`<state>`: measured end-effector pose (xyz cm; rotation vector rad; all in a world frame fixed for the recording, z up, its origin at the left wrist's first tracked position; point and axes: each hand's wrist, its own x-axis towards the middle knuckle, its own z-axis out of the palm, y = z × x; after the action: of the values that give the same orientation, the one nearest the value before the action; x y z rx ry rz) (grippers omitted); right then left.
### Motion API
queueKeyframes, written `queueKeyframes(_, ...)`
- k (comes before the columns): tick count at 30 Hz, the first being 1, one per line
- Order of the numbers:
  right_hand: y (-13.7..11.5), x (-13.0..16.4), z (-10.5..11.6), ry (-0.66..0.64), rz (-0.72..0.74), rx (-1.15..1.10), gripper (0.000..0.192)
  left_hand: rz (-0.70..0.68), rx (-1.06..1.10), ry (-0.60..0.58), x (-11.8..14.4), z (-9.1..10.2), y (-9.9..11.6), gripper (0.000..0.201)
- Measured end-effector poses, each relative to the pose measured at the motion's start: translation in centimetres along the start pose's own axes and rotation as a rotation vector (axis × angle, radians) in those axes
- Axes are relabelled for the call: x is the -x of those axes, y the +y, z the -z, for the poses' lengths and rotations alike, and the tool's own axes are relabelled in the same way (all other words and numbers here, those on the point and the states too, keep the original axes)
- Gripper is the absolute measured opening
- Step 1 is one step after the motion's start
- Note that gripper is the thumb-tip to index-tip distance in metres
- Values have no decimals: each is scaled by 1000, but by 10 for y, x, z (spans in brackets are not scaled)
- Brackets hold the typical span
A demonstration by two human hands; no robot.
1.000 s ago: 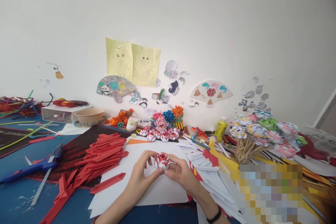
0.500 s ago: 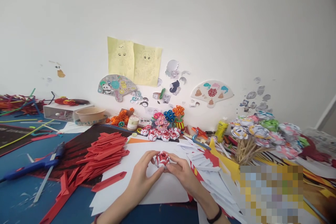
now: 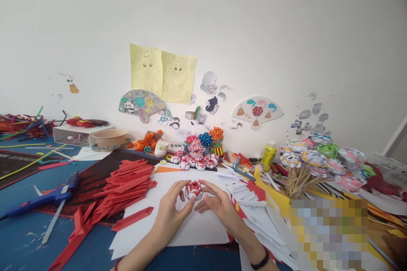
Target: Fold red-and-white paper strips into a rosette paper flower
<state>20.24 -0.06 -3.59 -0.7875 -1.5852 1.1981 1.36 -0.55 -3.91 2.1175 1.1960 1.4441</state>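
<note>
Between my two hands is a red and white folded paper flower (image 3: pixel 193 189), above white paper sheets (image 3: pixel 190 233). My left hand (image 3: pixel 173 203) grips its left side, thumb below and fingers above. My right hand (image 3: pixel 218 205) has its index finger on the flower's upper right, with the other fingers curled just under it. The flower's underside is hidden. Left of the hands lies a heap of folded red paper strips (image 3: pixel 130 186), with one loose red strip (image 3: pixel 132 219) on the white paper. To the right are folded white paper strips (image 3: pixel 248 199).
Several finished red and white flowers (image 3: pixel 200 163) line the back, near a white jar (image 3: pixel 161 148) and a yellow bottle (image 3: pixel 269 156). A blue glue gun (image 3: pixel 47 200) lies at left; paper flowers on sticks (image 3: pixel 299 175) stand at right. A beige bowl (image 3: pixel 110 139) sits back left.
The flower has shifted slightly up and left and is turned a little. My right thumb and fingers have loosened from its lower right side; my left hand keeps hold.
</note>
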Motion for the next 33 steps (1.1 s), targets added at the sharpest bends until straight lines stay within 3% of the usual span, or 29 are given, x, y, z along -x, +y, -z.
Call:
queueKeyframes(4,-1,-1,2,168,193,282,19,111,58,-48,-1,3,0,36)
queueKeyframes(8,-8,-1,3,211,321,374,9,171,109,-119,0,3,-1,39)
queueKeyframes(21,-9,-1,5,53,140,295,22,227,148,-197,0,-2,-8,42)
queueKeyframes(33,-5,1,-4,143,262,439,15,203,125,-177,2,-6,-4,42)
